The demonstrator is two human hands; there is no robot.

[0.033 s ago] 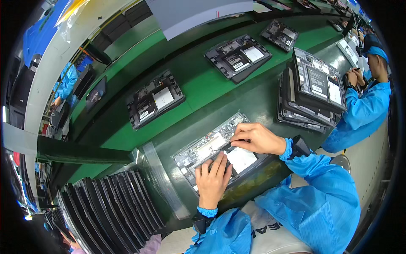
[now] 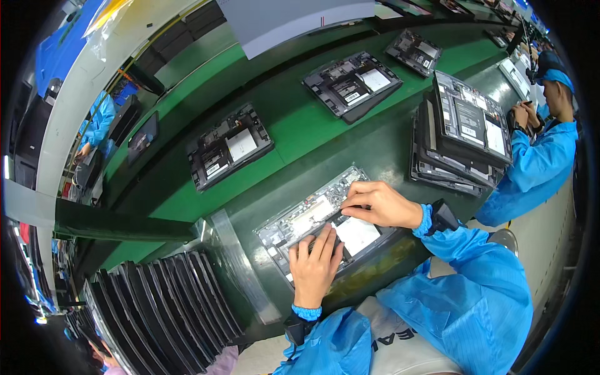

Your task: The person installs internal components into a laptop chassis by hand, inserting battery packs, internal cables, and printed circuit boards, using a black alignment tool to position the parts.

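An opened tablet-like device (image 2: 310, 215) lies in front of me with its circuit board, dark battery area and a white panel (image 2: 358, 235) exposed. My left hand (image 2: 314, 265) rests flat on its near left part, fingers stretched out over the dark battery area. At the device's far right part, my right hand (image 2: 382, 204) has thumb and fingertips pinched together, touching or just above the board. Whatever lies between those fingertips, if anything, is too small to make out.
Similar opened devices (image 2: 229, 147) lie along the green belt (image 2: 278, 150) beyond. A stack of device housings (image 2: 473, 125) stands at the right, near a co-worker in blue (image 2: 544, 144). At lower left is a rack of upright black panels (image 2: 165, 309); clear plastic strips (image 2: 240, 265) lie beside it.
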